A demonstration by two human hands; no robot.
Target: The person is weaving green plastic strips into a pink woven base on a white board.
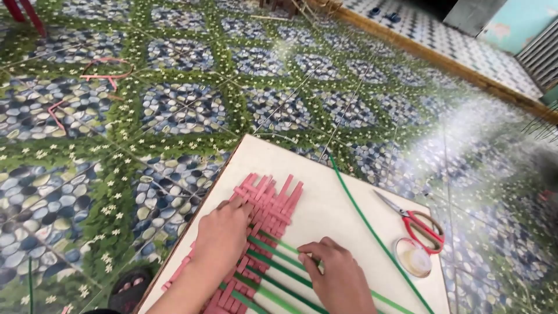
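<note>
On board (349,203): left hand (224,235) flat, fingers spread, pinning pink weave (270,200) against shifting; right hand (340,279) pinching green strip (279,241), likely threading; scissors (415,224), tape (412,257) within reach.

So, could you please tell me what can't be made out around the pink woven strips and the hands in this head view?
- Pink woven strip mat: its middle is hidden under the left hand, and its lower end is cut off by the bottom edge.
- Green flat strips: their ends run under the right hand and off the bottom edge.
- Small clear round container beside the red-handled scissors: its contents are too blurred to tell.
</note>
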